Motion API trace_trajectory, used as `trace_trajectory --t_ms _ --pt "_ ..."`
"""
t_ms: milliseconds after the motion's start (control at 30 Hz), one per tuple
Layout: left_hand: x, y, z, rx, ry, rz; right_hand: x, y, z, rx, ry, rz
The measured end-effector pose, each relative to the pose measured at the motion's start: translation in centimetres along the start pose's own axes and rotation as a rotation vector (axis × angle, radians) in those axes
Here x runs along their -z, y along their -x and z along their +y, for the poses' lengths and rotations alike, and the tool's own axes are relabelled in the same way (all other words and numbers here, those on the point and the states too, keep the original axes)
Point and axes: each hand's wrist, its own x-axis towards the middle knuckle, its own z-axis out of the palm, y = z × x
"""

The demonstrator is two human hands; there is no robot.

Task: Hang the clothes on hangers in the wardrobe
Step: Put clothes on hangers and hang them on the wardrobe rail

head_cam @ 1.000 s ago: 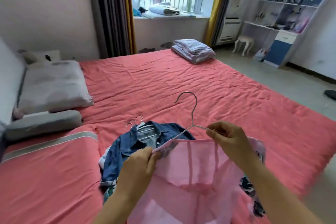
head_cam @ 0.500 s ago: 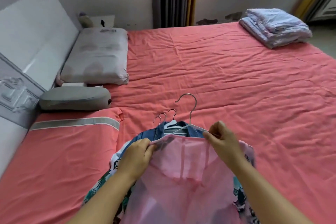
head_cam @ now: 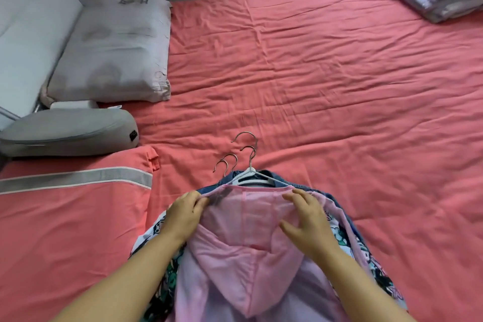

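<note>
in the head view, the pink hooded garment (head_cam: 251,251) lay on top of a pile of clothes at the near edge of the bed (head_cam: 326,81), over a denim jacket (head_cam: 271,176) and a printed garment (head_cam: 154,230). its wire hanger (head_cam: 249,162) was inside the neck, with the hook pointing away over the sheet, just beside the hooks of the other hangers (head_cam: 226,163). the left hand (head_cam: 184,215) pinched the left edge of the neckline. the right hand (head_cam: 307,219) rested on the hood with spread, relaxed fingers and held nothing. the wardrobe was not visible.

the risks looked like these. the hooks lay so close together that they could tangle when the pink garment was lifted, and pull the denim jacket up with it. the thin fabric was held on one side only, so the right shoulder could slip off the wire arm. the hood could also stay bunched under the collar.
</note>
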Motion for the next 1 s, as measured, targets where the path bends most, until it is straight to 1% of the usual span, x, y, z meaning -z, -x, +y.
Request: trace_trajectory --t_ms 67,133,200,300,433,567,633,733,867,1000 --pt "-0.9 -0.8 -0.5 0.036 -0.058 0.000 -0.6 0.0 0.5 -0.011 -0.002 -0.013" --pt "-1.7 -1.1 -0.8 0.035 -0.120 -0.002 -1.3 0.1 1.1 -0.027 -0.017 -0.012" --pt "-2.1 -0.7 -0.8 0.004 -0.093 -0.020 -1.7 0.5 1.5 -0.056 -0.023 -0.001" --pt "-1.8 1.8 -0.3 -0.067 -0.041 -0.028 -1.3 2.0 1.3 -0.075 -0.040 0.040" --pt "0.8 6.6 1.3 -0.135 -0.051 -0.087 0.5 4.9 -0.4 -0.072 -0.081 0.081" --pt "4.3 11.9 3.3 -0.218 -0.092 -0.093 3.0 9.4 -2.9 -0.059 -0.119 0.159" --pt "5.9 14.6 4.2 -0.288 -0.114 -0.062 4.3 12.1 -4.3 -0.041 -0.120 0.199" --pt "7.7 18.5 5.4 -0.371 -0.084 -0.045 5.7 16.1 -6.4 -0.003 -0.125 0.240" --pt "9.1 24.5 6.7 -0.499 -0.077 -0.115 7.2 22.4 -9.1 0.031 -0.093 0.313" --pt "9.9 30.9 7.1 -0.661 -0.073 -0.163 8.2 30.9 -11.7 -0.010 -0.046 0.382"
